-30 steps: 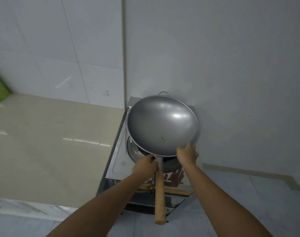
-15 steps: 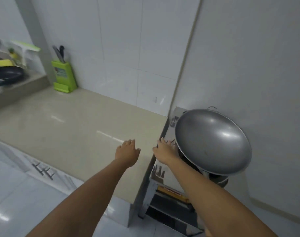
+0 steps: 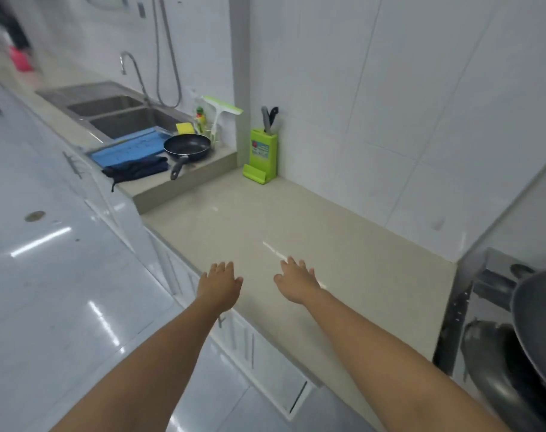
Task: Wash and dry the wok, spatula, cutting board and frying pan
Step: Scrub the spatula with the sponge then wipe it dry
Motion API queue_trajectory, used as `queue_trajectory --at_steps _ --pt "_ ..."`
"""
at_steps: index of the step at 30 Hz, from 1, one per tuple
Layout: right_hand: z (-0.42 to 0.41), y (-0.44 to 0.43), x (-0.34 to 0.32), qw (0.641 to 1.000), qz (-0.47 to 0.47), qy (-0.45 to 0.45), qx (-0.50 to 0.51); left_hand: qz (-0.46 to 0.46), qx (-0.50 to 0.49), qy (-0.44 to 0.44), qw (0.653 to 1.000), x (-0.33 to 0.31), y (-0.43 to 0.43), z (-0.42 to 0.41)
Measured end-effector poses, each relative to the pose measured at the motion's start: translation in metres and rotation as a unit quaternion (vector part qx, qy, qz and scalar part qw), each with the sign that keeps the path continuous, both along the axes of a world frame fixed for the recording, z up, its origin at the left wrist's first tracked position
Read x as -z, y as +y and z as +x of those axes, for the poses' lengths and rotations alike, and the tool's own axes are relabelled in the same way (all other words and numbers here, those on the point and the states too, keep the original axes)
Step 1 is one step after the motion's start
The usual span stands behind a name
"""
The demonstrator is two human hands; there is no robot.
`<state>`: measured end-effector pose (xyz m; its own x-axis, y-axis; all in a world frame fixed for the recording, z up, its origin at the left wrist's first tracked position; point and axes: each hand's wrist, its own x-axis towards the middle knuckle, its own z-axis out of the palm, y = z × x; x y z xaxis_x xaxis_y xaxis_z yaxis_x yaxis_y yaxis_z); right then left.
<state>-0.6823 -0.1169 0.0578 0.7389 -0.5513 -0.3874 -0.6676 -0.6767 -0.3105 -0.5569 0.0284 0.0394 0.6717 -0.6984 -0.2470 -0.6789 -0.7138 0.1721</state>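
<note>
Head view, looking down along a kitchen surface (image 3: 296, 219). Both arms reach forward. The left hand (image 3: 220, 283) and right hand (image 3: 296, 283) are palm down with fingers straight and spread, holding nothing, well in front of a green knife block (image 3: 263, 154) that stands against the tiled wall. Whether the palms touch the surface cannot be told. Left of the knife block, on a raised ledge, sits a black frying pan (image 3: 187, 147), its handle pointing out toward the front edge. Further left of the block a blue cutting board (image 3: 131, 148) lies beside a steel sink (image 3: 78, 98), with a dark cloth (image 3: 136, 169) just in front of it. Far to the right of the block, at the picture's edge, a grey wok (image 3: 542, 319) rests tilted on a stove (image 3: 471, 291); its handle is out of sight. No spatula can be seen. All these things are well apart from both hands, the wok nearest the right arm. The pan looks rigid and fairly light, best taken by its handle; its dark coating probably scratches easily. The board looks stiff and flat, likely slippery once wet, so gripping an edge firmly seems wise.
</note>
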Motion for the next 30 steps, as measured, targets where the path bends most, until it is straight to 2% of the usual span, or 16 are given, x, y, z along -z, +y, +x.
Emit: queue_trajectory --at_steps 9,16,20,27,30 --pt "0.174 0.007 -0.008 0.996 -0.009 -0.029 -0.086 -0.057 -0.091 -0.013 0.994 -0.008 0.028 0.141" --pt "0.300 -0.017 -0.020 0.995 0.013 -0.046 -0.093 -0.081 -0.132 -0.015 0.988 -0.020 0.005 0.253" --pt "0.380 -0.030 -0.034 0.990 0.028 -0.094 -0.099 -0.112 -0.172 -0.024 0.978 -0.032 -0.006 0.315" --pt "0.500 -0.019 -0.050 0.979 0.049 -0.153 -0.129 -0.150 -0.226 -0.045 0.961 -0.041 0.013 0.423" --pt "0.556 -0.009 -0.049 0.979 0.062 -0.150 -0.120 -0.149 -0.231 -0.060 0.960 -0.041 0.027 0.476"
